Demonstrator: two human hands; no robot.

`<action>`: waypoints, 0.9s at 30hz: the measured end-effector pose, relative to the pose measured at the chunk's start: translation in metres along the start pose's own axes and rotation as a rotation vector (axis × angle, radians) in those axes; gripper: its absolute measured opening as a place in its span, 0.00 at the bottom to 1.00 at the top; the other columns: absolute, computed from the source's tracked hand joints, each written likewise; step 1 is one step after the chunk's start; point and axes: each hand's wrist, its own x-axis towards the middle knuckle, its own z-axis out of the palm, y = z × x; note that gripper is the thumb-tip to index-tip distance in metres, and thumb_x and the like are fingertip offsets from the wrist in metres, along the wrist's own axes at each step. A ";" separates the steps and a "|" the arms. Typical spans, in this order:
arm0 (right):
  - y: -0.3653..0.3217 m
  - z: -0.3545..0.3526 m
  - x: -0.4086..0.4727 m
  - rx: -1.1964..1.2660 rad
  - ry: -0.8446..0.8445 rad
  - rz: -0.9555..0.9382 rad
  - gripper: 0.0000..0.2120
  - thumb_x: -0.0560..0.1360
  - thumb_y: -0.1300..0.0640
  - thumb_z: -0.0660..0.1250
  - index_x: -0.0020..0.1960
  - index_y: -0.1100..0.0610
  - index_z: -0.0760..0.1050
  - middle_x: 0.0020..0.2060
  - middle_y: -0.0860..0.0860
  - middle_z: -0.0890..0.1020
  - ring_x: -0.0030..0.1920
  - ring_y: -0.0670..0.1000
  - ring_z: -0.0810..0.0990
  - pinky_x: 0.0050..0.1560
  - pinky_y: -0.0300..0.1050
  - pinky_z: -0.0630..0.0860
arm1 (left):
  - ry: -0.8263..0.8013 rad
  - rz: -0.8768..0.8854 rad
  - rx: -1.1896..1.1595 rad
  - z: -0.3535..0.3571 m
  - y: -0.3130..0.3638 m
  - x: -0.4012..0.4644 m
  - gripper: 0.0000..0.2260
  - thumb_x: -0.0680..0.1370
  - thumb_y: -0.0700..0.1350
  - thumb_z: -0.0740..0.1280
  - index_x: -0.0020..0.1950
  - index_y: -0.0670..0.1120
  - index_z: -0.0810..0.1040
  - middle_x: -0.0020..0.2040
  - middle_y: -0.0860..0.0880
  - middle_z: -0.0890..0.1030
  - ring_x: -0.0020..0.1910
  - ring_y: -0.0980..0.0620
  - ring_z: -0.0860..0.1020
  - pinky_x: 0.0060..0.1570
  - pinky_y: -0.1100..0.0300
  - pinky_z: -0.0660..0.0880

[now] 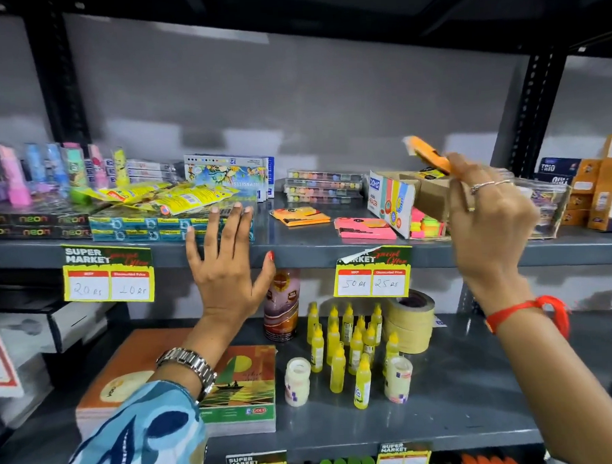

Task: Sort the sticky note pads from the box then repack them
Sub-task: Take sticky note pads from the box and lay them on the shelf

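My right hand [488,215] holds an orange sticky note pad [426,154] raised above the open cardboard box [397,200], which lies tilted on the upper shelf. Neon pink, yellow and green pads [426,225] show at the box's lower end. On the shelf to its left lie an orange pad stack [300,216] and a pink pad stack [364,227]. My left hand [225,268] is spread open, fingers apart, with the fingertips at the shelf's front edge [298,248], holding nothing.
The upper shelf also carries teal boxes [137,228], yellow packets [175,198], a watercolour box [229,177], flat paint trays [321,185] and orange cartons [594,188] at right. Below stand yellow glue bottles [342,347], masking tape rolls [410,318], a can [281,304] and notebooks [234,388].
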 end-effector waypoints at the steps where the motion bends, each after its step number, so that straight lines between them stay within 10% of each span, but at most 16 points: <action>1: -0.014 0.001 0.001 0.081 0.006 -0.074 0.11 0.76 0.63 0.65 0.57 0.60 0.79 0.47 0.57 0.86 0.38 0.58 0.83 0.37 0.47 0.74 | 0.001 0.002 0.002 0.000 0.000 0.000 0.27 0.77 0.56 0.56 0.72 0.43 0.67 0.71 0.45 0.70 0.72 0.44 0.63 0.69 0.39 0.55; 6: -0.079 0.010 -0.001 0.367 -0.372 -0.174 0.13 0.75 0.62 0.66 0.59 0.56 0.78 0.48 0.55 0.86 0.45 0.55 0.84 0.43 0.49 0.80 | 0.001 0.056 0.041 0.003 -0.007 0.000 0.27 0.77 0.56 0.55 0.72 0.42 0.67 0.70 0.44 0.71 0.71 0.43 0.64 0.69 0.39 0.57; 13: -0.113 0.041 -0.011 0.029 -0.823 -0.202 0.05 0.74 0.64 0.60 0.44 0.59 0.75 0.41 0.57 0.82 0.44 0.62 0.79 0.34 0.47 0.63 | 0.000 0.074 0.025 0.005 -0.009 -0.001 0.27 0.79 0.57 0.54 0.73 0.42 0.66 0.72 0.45 0.69 0.72 0.44 0.62 0.70 0.39 0.56; 27: -0.101 0.048 -0.014 0.192 -0.783 -0.135 0.12 0.79 0.54 0.58 0.55 0.58 0.77 0.47 0.57 0.84 0.48 0.60 0.79 0.41 0.48 0.73 | 0.040 0.062 0.006 0.007 -0.007 -0.001 0.27 0.78 0.57 0.54 0.71 0.41 0.69 0.70 0.44 0.71 0.71 0.43 0.64 0.70 0.41 0.54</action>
